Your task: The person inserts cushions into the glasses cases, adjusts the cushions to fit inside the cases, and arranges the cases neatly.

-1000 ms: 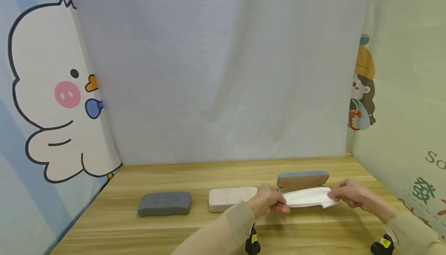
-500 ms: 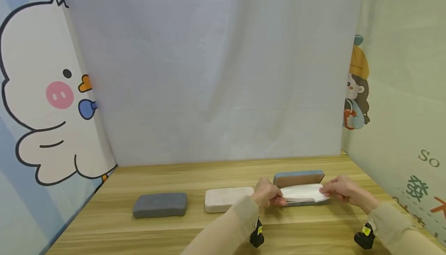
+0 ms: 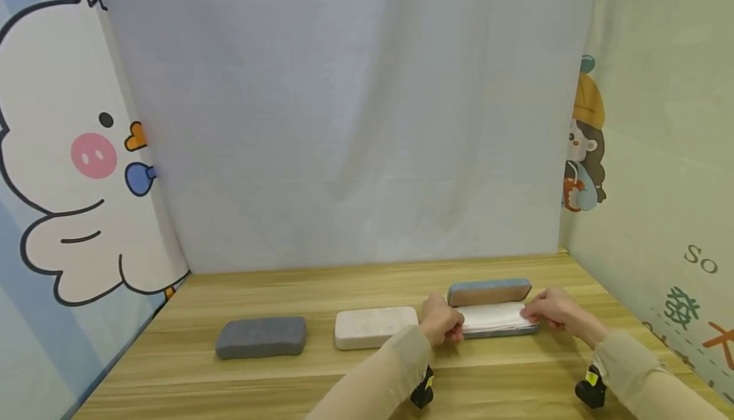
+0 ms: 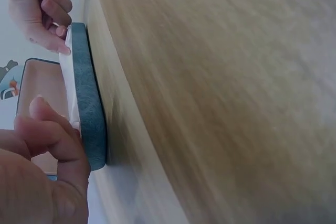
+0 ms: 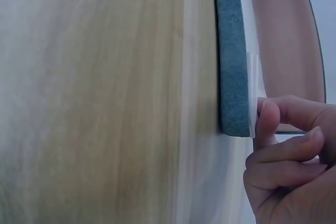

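Observation:
A blue glasses case [image 3: 500, 334] with a tan lining lies at the right of the table, its lid [image 3: 489, 292] raised at the back. Folded white cloth [image 3: 494, 316] fills the base and covers its inside. My left hand [image 3: 441, 322] pinches the cloth's left end beside the case. At the other end my right hand [image 3: 557, 310] holds the cloth's corner between thumb and forefinger. In the right wrist view, a layered edge of cloth [image 5: 253, 93] sits just over the case rim. Left wrist view: the cloth stretches along the blue wall [image 4: 86, 95] between both hands.
Left of the open case stand a cream glasses case [image 3: 375, 327] and a dark grey one [image 3: 261, 337], both with lids down. A grey-white curtain [image 3: 344, 120] hangs behind the wooden table [image 3: 241, 388]. Printed panels flank it.
Both hands have lowered the white cloth from above the blue case into its base, moving slightly back. The base's front edge now shows beneath it. The head view has shifted a little.

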A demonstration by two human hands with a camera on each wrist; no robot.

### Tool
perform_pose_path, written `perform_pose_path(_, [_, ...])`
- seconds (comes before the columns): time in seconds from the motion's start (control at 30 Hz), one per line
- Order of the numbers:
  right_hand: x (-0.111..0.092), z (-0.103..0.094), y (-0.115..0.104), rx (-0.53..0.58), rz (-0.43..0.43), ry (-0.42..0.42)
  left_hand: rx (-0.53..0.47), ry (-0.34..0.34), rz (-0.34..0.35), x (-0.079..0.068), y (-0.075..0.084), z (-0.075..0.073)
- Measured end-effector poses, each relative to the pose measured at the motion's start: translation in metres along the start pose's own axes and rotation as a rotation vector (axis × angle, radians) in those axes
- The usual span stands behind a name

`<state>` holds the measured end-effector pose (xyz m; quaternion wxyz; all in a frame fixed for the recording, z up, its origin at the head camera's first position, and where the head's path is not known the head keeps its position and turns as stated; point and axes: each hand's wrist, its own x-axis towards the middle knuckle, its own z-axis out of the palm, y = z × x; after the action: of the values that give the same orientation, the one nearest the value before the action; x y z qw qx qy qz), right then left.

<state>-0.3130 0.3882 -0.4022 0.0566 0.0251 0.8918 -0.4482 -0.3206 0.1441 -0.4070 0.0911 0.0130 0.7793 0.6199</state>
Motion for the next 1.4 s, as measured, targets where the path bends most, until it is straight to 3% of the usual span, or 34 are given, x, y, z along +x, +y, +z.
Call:
perform_pose_path(0.43, [0.002,0.007,-0.001,-0.070,0.003,0.056,0.225,0.037,0.107,-0.001,-0.001,0.000])
perform_pose_path(0.63, [0.001,0.013,0.001,-0.051,-0.063,0.093,0.315,0.050,0.064,0.001,0.000,0.000])
perform_pose_path(0.73, [-0.001,0.011,0.003,-0.030,-0.092,0.084,0.291,0.017,0.039,0.002,-0.001,-0.002])
perform_pose_path(0.9, [-0.007,-0.001,0.011,-0.020,-0.110,0.015,0.116,-0.153,0.003,0.001,-0.003,-0.013])
perform_pose_path(1.03, [-0.010,-0.005,0.017,0.000,-0.091,-0.077,0.039,-0.265,-0.026,0.002,-0.003,-0.021])
perform_pose_path(1.27, [-0.009,-0.004,0.015,-0.007,-0.111,-0.118,0.014,-0.316,-0.021,0.004,-0.003,-0.020])
perform_pose_path(1.4, [-0.005,-0.012,0.015,-0.010,-0.117,-0.231,0.002,-0.310,-0.002,0.003,-0.006,-0.019])
